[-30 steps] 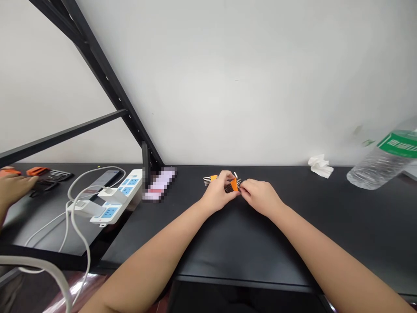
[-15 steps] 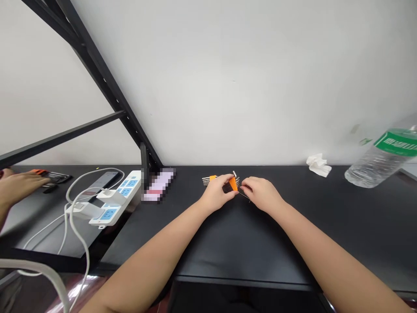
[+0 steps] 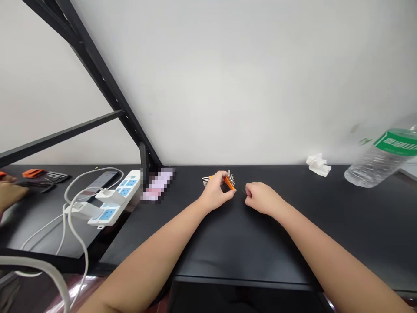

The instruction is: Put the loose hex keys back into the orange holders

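Observation:
My left hand (image 3: 215, 191) grips an orange hex key holder (image 3: 230, 183) between thumb and fingers, with several metal keys fanning out of its far side. To the right, my right hand (image 3: 263, 198) is closed in a pinch on a thin dark hex key (image 3: 243, 191), whose tip points toward the holder but stands apart from it. More metal keys (image 3: 205, 180) with a bit of orange show just left of my left hand; whether they belong to a second set I cannot tell, since the hand covers the rest.
At left lie a white power strip (image 3: 114, 204) with plugged-in chargers and cables, a phone (image 3: 102, 184) and a pixelated pinkish item (image 3: 159, 184). Another person's hand (image 3: 11, 195) is near an orange tool set (image 3: 34, 173). A crumpled tissue (image 3: 319, 165) and water bottle (image 3: 374, 163) stand right.
My right hand has drawn slightly right, away from the holder, with the thin key. The holder has tilted in my left hand. At far left, the other person's hand has pulled back.

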The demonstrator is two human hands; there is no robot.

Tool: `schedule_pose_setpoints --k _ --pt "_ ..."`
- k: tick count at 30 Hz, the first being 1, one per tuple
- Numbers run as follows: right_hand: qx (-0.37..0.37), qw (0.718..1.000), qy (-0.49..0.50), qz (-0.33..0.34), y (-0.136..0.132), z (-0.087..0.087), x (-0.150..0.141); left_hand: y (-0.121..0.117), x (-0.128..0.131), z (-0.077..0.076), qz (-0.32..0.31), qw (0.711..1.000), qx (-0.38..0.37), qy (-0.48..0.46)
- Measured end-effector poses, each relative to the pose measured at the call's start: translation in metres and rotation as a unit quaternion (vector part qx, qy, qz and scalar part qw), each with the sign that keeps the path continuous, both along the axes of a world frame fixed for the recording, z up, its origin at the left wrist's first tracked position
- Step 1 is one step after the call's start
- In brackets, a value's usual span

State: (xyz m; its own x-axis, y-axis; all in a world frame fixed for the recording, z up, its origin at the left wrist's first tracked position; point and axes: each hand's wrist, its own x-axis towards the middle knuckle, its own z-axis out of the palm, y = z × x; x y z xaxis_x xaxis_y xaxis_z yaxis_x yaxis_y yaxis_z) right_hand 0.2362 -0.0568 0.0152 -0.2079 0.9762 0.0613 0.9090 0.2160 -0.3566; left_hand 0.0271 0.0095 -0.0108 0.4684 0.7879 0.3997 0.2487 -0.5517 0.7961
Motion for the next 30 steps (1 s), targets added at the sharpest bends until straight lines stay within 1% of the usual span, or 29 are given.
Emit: schedule_pose_setpoints --k 3,4,6,11,16,23,30 --pt "0.035 0.991 0.119 0.042 -0.003 0.009 0.003 -0.001 -0.001 0.001 -0.004 1.000 0.013 0.009" --pt "0.047 0.987 0.143 0.055 -0.004 0.011 0.004 -0.001 -0.001 0.001 -0.004 1.000 0.017 0.012" --pt "0.070 0.982 0.161 0.072 -0.005 0.014 0.003 0.000 -0.002 0.001 -0.003 1.000 0.023 0.018" --pt "0.090 0.979 0.151 0.100 -0.007 0.014 0.000 -0.001 -0.002 0.004 -0.004 0.999 0.018 0.027" --pt "0.100 0.981 0.132 0.103 -0.010 0.016 0.000 -0.004 -0.003 0.008 -0.003 0.999 0.018 0.043" --pt "0.110 0.983 0.103 0.101 -0.011 0.017 0.003 -0.004 -0.004 0.008 0.008 0.997 0.037 0.066" --pt "0.126 0.984 0.052 0.119 -0.014 0.018 0.002 -0.005 -0.004 0.008 0.005 0.994 0.066 0.092"
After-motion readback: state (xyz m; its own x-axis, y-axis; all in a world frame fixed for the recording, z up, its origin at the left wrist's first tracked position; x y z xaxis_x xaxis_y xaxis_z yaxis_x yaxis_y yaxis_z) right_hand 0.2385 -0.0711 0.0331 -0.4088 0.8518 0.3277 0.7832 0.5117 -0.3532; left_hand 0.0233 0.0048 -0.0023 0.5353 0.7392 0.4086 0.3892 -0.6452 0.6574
